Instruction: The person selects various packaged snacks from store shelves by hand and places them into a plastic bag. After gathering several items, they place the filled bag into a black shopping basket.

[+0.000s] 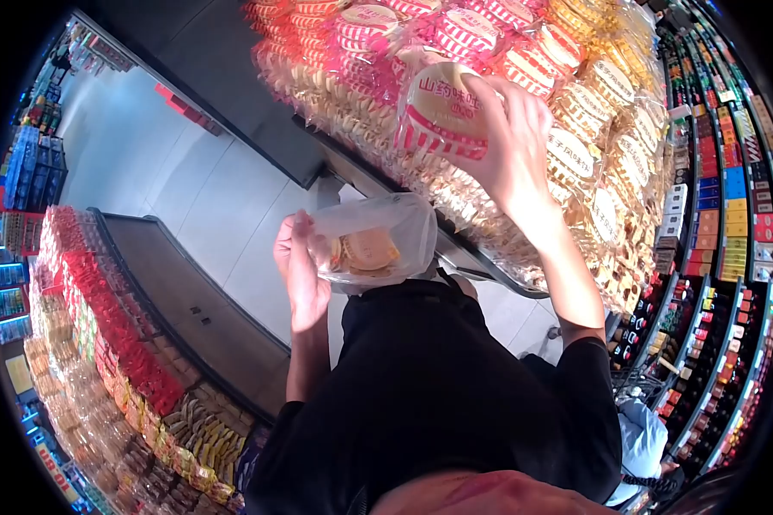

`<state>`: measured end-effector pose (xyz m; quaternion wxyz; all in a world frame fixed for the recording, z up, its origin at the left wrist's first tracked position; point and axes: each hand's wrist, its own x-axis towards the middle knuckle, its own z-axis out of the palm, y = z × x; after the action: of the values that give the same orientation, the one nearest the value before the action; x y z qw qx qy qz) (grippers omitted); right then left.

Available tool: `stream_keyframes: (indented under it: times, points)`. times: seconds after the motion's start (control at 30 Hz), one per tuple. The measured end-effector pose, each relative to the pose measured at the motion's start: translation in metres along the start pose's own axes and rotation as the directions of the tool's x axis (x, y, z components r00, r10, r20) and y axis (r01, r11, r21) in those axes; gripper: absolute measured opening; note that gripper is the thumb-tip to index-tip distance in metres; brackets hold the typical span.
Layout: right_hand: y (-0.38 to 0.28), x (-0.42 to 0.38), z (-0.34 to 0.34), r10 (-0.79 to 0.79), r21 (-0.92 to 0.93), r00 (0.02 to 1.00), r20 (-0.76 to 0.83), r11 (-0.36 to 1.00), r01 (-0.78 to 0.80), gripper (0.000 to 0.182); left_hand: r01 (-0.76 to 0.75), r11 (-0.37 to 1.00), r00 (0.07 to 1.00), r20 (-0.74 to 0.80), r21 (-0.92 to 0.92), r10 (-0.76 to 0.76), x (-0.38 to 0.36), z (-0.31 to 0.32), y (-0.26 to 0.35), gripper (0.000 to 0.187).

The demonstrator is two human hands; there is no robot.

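A clear plastic bag (412, 227) hangs open from my left hand (301, 262), whose fingers are pinched on its edge. Inside the bag lies a wrapped round cake (369, 250). My right hand (514, 142) grips a pink-and-white packet (447, 112) with Chinese characters on a pale round label. That packet is above and to the right of the bag, over a big display of similar packets (571, 159) in pink, red and gold wrappers.
The display's dark edge (468, 253) runs just right of the bag. Another heaped snack stand (124, 343) is at the left, beside pale floor tiles (180, 172). Stocked shelves (717, 206) line the right. A person in light blue (642, 438) is at the lower right.
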<state>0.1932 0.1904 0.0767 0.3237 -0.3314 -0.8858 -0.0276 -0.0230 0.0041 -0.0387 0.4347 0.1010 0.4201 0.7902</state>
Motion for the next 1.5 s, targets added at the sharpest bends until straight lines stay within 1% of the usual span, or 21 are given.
stream_keyframes:
  times: [0.1, 0.13, 0.3, 0.37, 0.4, 0.5, 0.63, 0.73, 0.83, 0.93, 0.97, 1.03, 1.07, 1.1, 1.13, 1.17, 1.23, 1.27, 1.37, 1.4, 1.5]
  points:
    - [0.008, 0.008, 0.014, -0.015, -0.036, 0.999, -0.033, 0.999, 0.014, 0.092, -0.001, 1.0, 1.0, -0.01, -0.002, 0.001, -0.001, -0.004, 0.002, 0.021]
    - [0.012, 0.014, 0.016, -0.008, -0.053, 1.0, 0.004, 0.999, 0.008, 0.089, 0.001, 1.0, 1.0, -0.007, -0.003, -0.001, -0.002, -0.004, 0.003, 0.021]
    - [0.038, 0.045, 0.047, 0.039, -0.148, 0.997, 0.067, 0.989, -0.028, 0.088, 0.01, 1.0, 1.0, -0.011, -0.005, -0.01, -0.007, -0.006, 0.008, 0.021]
    - [0.053, 0.058, 0.069, 0.071, -0.204, 0.993, 0.09, 0.978, -0.052, 0.089, 0.015, 1.0, 1.0, -0.008, 0.005, -0.014, -0.007, -0.01, 0.009, 0.021]
    - [0.053, 0.068, 0.072, 0.18, -0.265, 0.96, 0.214, 0.957, -0.12, 0.094, 0.017, 1.0, 1.0, -0.007, 0.009, -0.017, -0.007, -0.011, 0.009, 0.022]
    - [0.06, 0.086, 0.091, 0.257, -0.344, 0.922, 0.291, 0.927, -0.15, 0.096, 0.006, 1.0, 1.0, 0.015, -0.017, -0.006, -0.008, -0.013, 0.011, 0.021]
    - [0.057, 0.091, 0.102, 0.295, -0.382, 0.901, 0.317, 0.91, -0.163, 0.097, 0.009, 1.0, 1.0, -0.027, 0.005, -0.009, -0.012, -0.01, 0.015, 0.023]
    - [0.059, 0.085, 0.105, 0.269, -0.324, 0.913, 0.306, 0.931, -0.165, 0.096, 0.013, 1.0, 0.999, -0.047, 0.009, -0.012, -0.013, -0.009, 0.016, 0.023]
    - [0.065, 0.074, 0.111, 0.198, -0.29, 0.944, 0.262, 0.95, -0.119, 0.095, 0.02, 1.0, 0.998, -0.057, 0.006, -0.02, -0.012, -0.009, 0.015, 0.022]
    - [0.058, 0.068, 0.109, 0.058, -0.349, 0.998, 0.03, 0.936, -0.044, 0.074, 0.021, 1.0, 0.999, -0.046, 0.017, -0.02, -0.012, -0.011, 0.014, 0.02]
    - [0.055, 0.066, 0.104, 0.015, -0.21, 1.0, 0.024, 0.978, -0.009, 0.064, 0.021, 1.0, 0.999, -0.031, 0.013, -0.02, -0.012, -0.012, 0.015, 0.02]
    - [0.016, 0.068, 0.061, -0.073, 0.075, 0.997, -0.006, 0.995, 0.073, 0.044, 0.01, 1.0, 0.999, -0.039, 0.003, -0.01, -0.011, -0.01, 0.015, 0.019]
    - [-0.015, 0.059, 0.049, 0.149, 0.485, 0.974, 0.173, 0.848, -0.215, 0.026, 0.003, 1.0, 0.998, -0.066, -0.002, -0.003, -0.01, -0.006, 0.015, 0.019]
    - [-0.016, 0.031, 0.062, -0.091, 0.58, 0.96, 0.265, 0.811, -0.083, 0.025, -0.005, 1.0, 0.996, -0.091, -0.005, 0.004, -0.01, -0.003, 0.015, 0.019]
    - [-0.047, 0.013, 0.041, -0.166, 0.651, 0.845, 0.508, 0.717, -0.25, 0.018, -0.003, 1.0, 0.997, -0.083, -0.008, 0.002, -0.011, 0.0, 0.016, 0.019]
    - [-0.053, -0.012, 0.056, -0.454, 0.661, 0.716, 0.531, 0.75, -0.015, 0.024, -0.003, 1.0, 0.997, -0.075, -0.012, 0.003, -0.01, 0.003, 0.016, 0.019]
    - [-0.076, -0.053, 0.087, -0.517, 0.717, 0.674, 0.528, 0.697, -0.026, 0.039, 0.005, 1.0, 0.999, -0.048, -0.013, -0.006, -0.012, 0.004, 0.014, 0.018]
    - [-0.077, -0.064, 0.098, -0.458, 0.505, 0.397, 0.795, 0.863, -0.015, 0.048, 0.012, 1.0, 1.0, -0.025, -0.011, -0.013, -0.012, 0.003, 0.012, 0.018]
    - [-0.078, -0.11, 0.159, -0.288, 0.435, 0.547, 0.786, 0.886, -0.159, 0.07, 0.032, 0.999, 0.999, -0.005, 0.041, -0.032, -0.01, -0.001, 0.003, 0.017]
    - [-0.076, -0.101, 0.155, -0.279, 0.381, 0.423, 0.862, 0.907, -0.178, 0.092, 0.04, 0.997, 0.999, -0.01, 0.064, -0.04, -0.01, -0.002, -0.001, 0.017]
    - [-0.071, -0.144, 0.165, -0.266, 0.349, 0.641, 0.719, 0.937, -0.002, 0.097, 0.043, 0.998, 0.999, 0.029, 0.037, -0.044, -0.014, -0.003, -0.006, 0.018]
